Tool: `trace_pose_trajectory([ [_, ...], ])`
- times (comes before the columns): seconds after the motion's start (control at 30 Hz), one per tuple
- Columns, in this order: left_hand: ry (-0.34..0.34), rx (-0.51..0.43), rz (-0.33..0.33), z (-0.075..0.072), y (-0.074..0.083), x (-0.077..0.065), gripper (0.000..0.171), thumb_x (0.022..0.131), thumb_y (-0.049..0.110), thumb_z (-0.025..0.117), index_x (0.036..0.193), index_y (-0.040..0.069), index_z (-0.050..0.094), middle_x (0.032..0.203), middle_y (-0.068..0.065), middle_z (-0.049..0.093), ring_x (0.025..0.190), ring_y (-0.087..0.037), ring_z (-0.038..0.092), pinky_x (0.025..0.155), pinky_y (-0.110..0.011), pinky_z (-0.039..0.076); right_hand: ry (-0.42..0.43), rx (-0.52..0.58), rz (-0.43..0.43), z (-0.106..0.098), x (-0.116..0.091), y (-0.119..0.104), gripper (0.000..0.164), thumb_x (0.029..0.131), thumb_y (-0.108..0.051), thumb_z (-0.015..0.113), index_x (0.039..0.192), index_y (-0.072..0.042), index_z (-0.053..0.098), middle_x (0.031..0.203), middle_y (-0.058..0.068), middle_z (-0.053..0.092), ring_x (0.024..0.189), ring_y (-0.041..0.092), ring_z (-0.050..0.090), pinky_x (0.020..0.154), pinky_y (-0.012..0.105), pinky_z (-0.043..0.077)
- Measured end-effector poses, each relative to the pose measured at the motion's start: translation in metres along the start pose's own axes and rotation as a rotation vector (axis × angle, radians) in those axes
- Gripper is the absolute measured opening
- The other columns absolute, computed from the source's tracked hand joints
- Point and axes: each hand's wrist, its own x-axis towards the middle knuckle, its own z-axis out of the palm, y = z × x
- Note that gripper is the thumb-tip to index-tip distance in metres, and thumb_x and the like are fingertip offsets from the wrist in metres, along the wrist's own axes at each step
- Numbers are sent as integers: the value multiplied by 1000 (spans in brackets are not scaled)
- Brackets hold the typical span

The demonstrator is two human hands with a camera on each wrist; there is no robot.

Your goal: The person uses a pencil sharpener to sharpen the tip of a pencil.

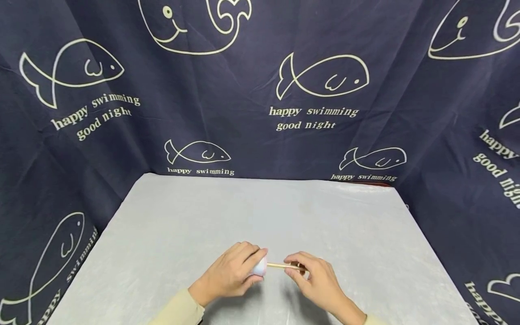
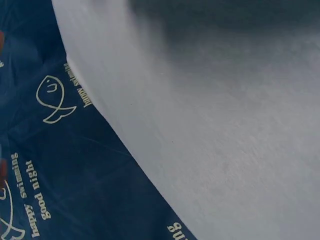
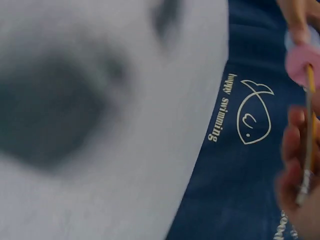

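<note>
My left hand (image 1: 233, 271) grips a small cylinder (image 1: 260, 267) that looks like a pencil sharpener, whitish-blue on the side with a pink end face. To its right, my right hand (image 1: 320, 280) pinches a thin golden pencil (image 1: 276, 265) between thumb and fingers, held nearly level. The pencil's left end meets the pink end; the right wrist view shows the pencil (image 3: 311, 82) going into a hole in the pink face (image 3: 297, 64). A dark brown patch shows between the right fingertips. Only slivers of the left hand appear at the left wrist view's edge.
A pale grey cloth covers the table (image 1: 211, 212) under both hands. Dark blue curtains (image 1: 260, 149) with white fish drawings and lettering stand behind it and along both sides. Both hands cast shadows near the front edge.
</note>
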Motion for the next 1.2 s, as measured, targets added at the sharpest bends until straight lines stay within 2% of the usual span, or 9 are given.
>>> trace_pose_trajectory([
  [0.13, -84, -214, -250, -6, -2, 4, 52, 79, 29, 76, 120, 2, 60, 102, -3, 61, 87, -10, 56, 72, -19, 48, 269, -380, -314, 5, 0, 3, 28, 100, -26, 47, 103, -9, 69, 91, -4, 68, 76, 10, 62, 65, 23, 45],
  [0.27, -167, -451, -466, -13, -2, 11, 46, 78, 24, 76, 118, 4, 63, 95, -1, 63, 77, -4, 52, 62, -13, 45, 385, -565, -522, 4, 4, 5, 31, 102, -15, 40, 106, -5, 69, 93, 2, 67, 76, 16, 60, 66, 28, 42],
  [0.37, -227, -587, -570, -19, 0, 17, 40, 80, 21, 75, 115, 7, 65, 92, 0, 65, 73, -2, 51, 61, -15, 44, 475, -650, -627, 2, 8, 2, 28, 100, -9, 42, 102, -7, 70, 84, 1, 65, 68, 15, 54, 59, 25, 36],
  [0.5, -255, -674, -620, -21, 5, 22, 35, 81, 19, 73, 114, 8, 66, 92, 1, 65, 72, -1, 51, 61, -17, 45, 624, -684, -717, 0, 18, -2, 24, 98, -11, 50, 90, -11, 72, 71, -2, 62, 57, 12, 49, 53, 22, 30],
  [0.63, -176, -551, -447, -15, 11, 18, 41, 82, 21, 72, 118, 3, 62, 97, -2, 62, 78, -4, 51, 64, -14, 45, 680, -629, -730, 0, 24, -3, 28, 98, -18, 51, 79, -12, 72, 62, -5, 57, 48, 7, 40, 47, 16, 23],
  [0.73, -30, -289, -199, -9, 11, 12, 43, 89, 29, 65, 119, -1, 59, 99, -4, 60, 83, -10, 53, 71, -17, 47, 532, -493, -611, 1, 19, -4, 35, 100, -25, 46, 78, -13, 71, 59, -9, 49, 47, 0, 30, 45, 10, 18],
  [0.93, 233, 191, 196, -3, 5, 15, 44, 103, 30, 38, 105, -5, 64, 90, -9, 64, 75, -17, 58, 67, -26, 50, -7, -60, 18, -12, 10, -16, 11, 89, -24, 64, 84, -23, 74, 60, -18, 51, 50, -9, 30, 47, 10, 27],
  [1.07, 276, 335, 293, -6, 4, 20, 43, 104, 26, 34, 100, -2, 67, 86, -8, 67, 71, -17, 59, 63, -25, 49, -256, 177, 334, -23, 14, -17, 14, 90, -26, 63, 85, -21, 75, 56, -14, 49, 48, -5, 35, 45, 19, 31],
  [1.2, 239, 365, 303, -12, 6, 21, 42, 104, 25, 34, 101, 0, 68, 91, -8, 69, 73, -17, 61, 67, -25, 51, -353, 351, 366, -24, 14, -11, 18, 93, -21, 60, 87, -12, 74, 56, -11, 42, 49, -3, 33, 44, 18, 29],
])
